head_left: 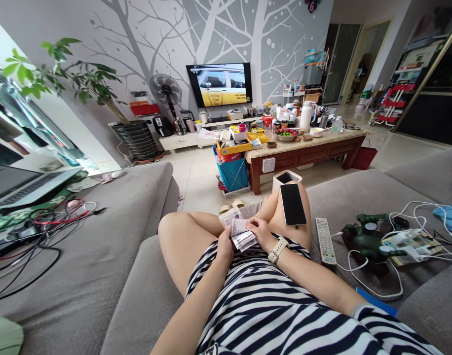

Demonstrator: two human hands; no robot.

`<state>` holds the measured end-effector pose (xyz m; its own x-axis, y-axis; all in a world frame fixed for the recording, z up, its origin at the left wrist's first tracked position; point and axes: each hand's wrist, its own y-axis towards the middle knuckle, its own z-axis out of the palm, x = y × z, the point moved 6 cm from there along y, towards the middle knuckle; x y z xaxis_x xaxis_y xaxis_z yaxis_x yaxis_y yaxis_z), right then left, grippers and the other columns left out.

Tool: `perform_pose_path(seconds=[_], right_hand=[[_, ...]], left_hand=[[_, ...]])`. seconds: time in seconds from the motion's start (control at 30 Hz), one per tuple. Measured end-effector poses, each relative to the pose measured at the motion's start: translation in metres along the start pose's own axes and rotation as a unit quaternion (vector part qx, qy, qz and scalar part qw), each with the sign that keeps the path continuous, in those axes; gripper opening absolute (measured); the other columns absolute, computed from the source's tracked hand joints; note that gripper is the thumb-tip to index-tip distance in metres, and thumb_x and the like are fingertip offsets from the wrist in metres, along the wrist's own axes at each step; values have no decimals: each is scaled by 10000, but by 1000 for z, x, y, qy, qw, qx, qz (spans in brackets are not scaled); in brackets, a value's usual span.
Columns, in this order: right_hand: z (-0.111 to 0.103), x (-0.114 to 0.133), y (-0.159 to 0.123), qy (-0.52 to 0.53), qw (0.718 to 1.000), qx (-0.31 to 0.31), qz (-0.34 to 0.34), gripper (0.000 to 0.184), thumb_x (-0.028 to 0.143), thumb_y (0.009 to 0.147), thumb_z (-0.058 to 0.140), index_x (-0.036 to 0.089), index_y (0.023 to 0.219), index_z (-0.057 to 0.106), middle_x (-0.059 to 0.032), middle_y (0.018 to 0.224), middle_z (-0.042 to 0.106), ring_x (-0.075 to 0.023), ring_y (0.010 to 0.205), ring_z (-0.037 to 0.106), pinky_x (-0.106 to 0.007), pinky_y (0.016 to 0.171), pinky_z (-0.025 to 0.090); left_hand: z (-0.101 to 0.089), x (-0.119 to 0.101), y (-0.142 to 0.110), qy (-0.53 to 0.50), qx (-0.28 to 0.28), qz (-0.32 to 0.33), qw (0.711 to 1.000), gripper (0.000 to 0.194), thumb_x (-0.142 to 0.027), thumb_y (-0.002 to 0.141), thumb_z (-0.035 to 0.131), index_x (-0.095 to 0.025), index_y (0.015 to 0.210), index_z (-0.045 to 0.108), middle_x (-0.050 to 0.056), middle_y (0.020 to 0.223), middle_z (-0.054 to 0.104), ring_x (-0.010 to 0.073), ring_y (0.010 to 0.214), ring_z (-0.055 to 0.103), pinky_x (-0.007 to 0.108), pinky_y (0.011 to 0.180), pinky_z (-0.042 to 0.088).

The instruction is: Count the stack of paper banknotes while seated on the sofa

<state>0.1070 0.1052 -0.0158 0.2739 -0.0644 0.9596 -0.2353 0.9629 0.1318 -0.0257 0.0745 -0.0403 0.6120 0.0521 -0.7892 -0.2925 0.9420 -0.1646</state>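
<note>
I sit cross-legged on a grey sofa in a black-and-white striped dress. My left hand is closed around the lower end of a stack of banknotes held over my lap. My right hand, with a cream watch on its wrist, pinches the notes from the right side with fingers and thumb. A black phone lies face up on my right thigh, just right of the hands.
A white remote, a green toy figure and a power strip with white cables lie on the sofa to my right. A laptop and tangled cords rest at left. A cluttered coffee table and TV stand ahead.
</note>
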Motion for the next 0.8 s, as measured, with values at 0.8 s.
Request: perform_pose_path(seconds=[0.8], right_hand=[[7, 1, -3, 58, 997, 37, 31, 240, 369, 647, 704, 191, 670, 545, 37, 598, 537, -121, 543, 471, -247, 547, 376]], left_hand=[[-3, 3, 3, 5, 5, 0, 1000, 220, -220, 732, 583, -111, 891, 690, 86, 838, 740, 259, 921, 669, 414, 908, 491]])
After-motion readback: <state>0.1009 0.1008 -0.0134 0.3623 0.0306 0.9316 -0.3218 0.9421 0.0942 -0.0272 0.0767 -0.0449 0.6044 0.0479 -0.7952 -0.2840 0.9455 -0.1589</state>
